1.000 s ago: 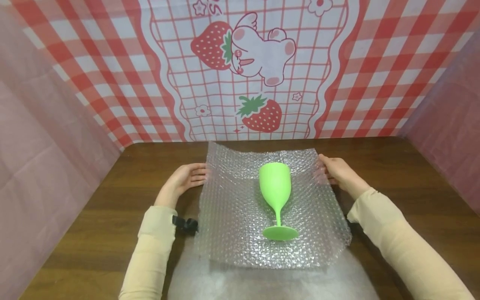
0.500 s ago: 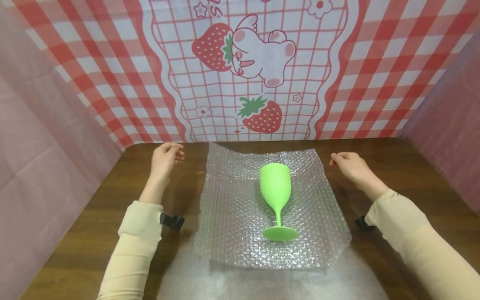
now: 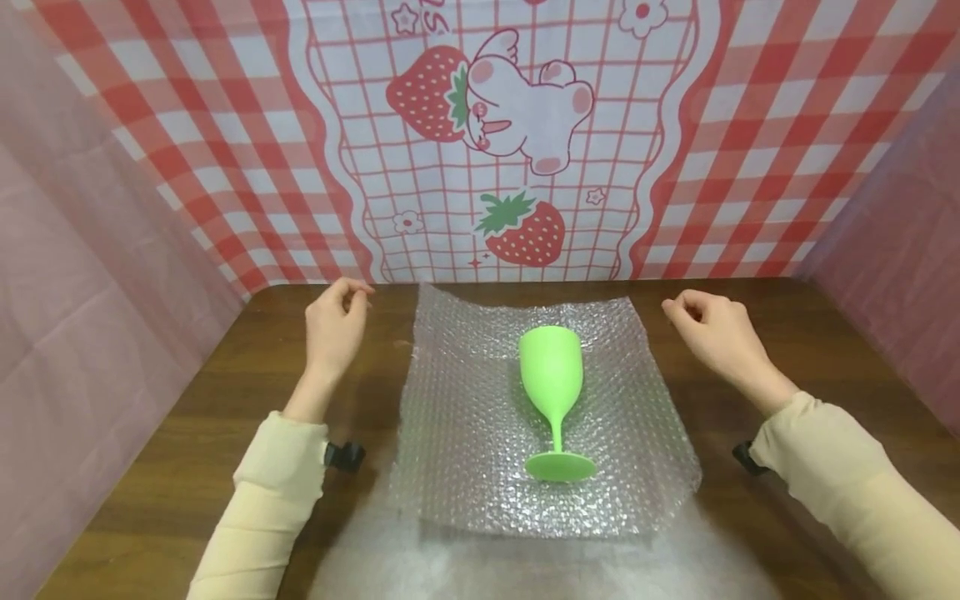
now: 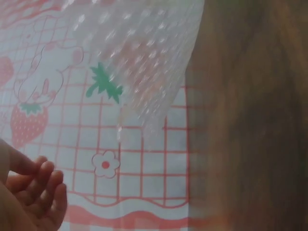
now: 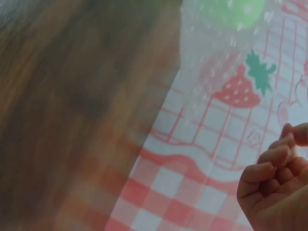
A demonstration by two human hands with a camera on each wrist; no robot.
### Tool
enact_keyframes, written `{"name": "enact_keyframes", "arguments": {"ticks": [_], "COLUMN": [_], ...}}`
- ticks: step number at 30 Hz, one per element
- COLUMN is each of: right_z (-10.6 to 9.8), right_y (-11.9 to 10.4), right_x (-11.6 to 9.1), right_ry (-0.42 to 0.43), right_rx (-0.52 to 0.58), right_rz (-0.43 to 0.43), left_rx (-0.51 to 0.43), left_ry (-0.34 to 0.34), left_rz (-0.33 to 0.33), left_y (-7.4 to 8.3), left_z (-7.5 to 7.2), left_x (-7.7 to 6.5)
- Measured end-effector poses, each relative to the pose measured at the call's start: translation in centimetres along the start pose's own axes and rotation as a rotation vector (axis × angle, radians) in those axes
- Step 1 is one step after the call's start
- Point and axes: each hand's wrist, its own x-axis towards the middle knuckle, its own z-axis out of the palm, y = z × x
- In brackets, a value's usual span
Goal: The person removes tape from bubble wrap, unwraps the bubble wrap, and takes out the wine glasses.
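A bright green plastic goblet (image 3: 552,375) lies on its side on a sheet of bubble wrap (image 3: 465,433), its bowl toward the back and its foot toward me. Left of the sheet, my left hand (image 3: 333,329) hovers over the table's far part, fingers loosely bent and holding nothing. On the opposite side my right hand (image 3: 716,337) is likewise apart from the sheet, thumb near the bent fingertips and nothing between them. Both wrist views show the bubble wrap (image 4: 139,53) standing up at its edge; through it the goblet (image 5: 236,12) appears in the right one.
The brown wooden table (image 3: 202,417) ends at the back against a red checked cloth (image 3: 750,167) printed with strawberries. Pink cloth (image 3: 90,292) hangs at the left, and more pink cloth (image 3: 900,242) at the right.
Both hands have come off the side edges of the bubble wrap and moved outward, the left also farther back. Their fingers are more bent now. Goblet and sheet have stayed in place.
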Motion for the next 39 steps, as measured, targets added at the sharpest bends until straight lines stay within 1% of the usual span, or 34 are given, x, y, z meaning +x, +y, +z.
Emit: {"name": "enact_keyframes", "arguments": {"ticks": [3, 6, 13, 14, 18, 20, 22, 24, 26, 29, 33, 36, 39], "right_z": [0.3, 0.5, 0.9, 0.9, 1.3, 1.5, 1.7, 1.9, 2.1, 2.6, 3.4, 4.2, 5.1], "right_y": [-1.1, -2.0, -3.7, -3.9, -4.7, -5.2, -5.7, -6.2, -6.6, -7.2, -7.8, -8.0, -8.2], "right_x": [-0.1, -0.2, -0.6, -0.7, -0.9, -1.0, -1.1, -1.2, -1.4, -1.7, -2.0, -2.3, -2.6], "right_ry": [-0.025, -0.048, -0.165, -0.179, -0.244, -0.283, -0.324, -0.356, -0.387, -0.416, -0.445, -0.472, -0.474], "right_rx": [0.014, 0.027, 0.065, 0.070, 0.089, 0.098, 0.112, 0.119, 0.121, 0.104, 0.072, 0.061, 0.052], "right_rz": [-0.004, -0.016, -0.040, -0.040, -0.039, -0.036, -0.028, -0.016, 0.005, 0.033, 0.045, 0.055, 0.077], "left_rx": [-0.023, -0.045, -0.081, -0.099, -0.228, -0.291, -0.322, -0.357, -0.386, -0.415, -0.439, -0.478, -0.517], "left_ry": [-0.116, -0.231, -0.430, -0.458, -0.549, -0.580, -0.620, -0.650, -0.684, -0.706, -0.687, -0.680, -0.682], "left_rz": [-0.036, -0.100, -0.272, -0.304, -0.435, -0.488, -0.525, -0.559, -0.578, -0.581, -0.578, -0.597, -0.614], "left_y": [0.0, 0.1, 0.6, 0.7, 0.9, 0.8, 0.6, 0.5, 0.4, 0.3, 0.2, 0.2, 0.2], "left_z": [0.5, 1.0, 1.4, 1.5, 1.6, 1.9, 2.1, 2.3, 2.5, 2.5, 2.7, 3.0, 3.1], "left_x": [-0.6, -1.3, -2.8, -3.0, -3.5, -3.8, -4.1, -4.4, -4.7, -4.8, -4.9, -5.1, -5.3]}}
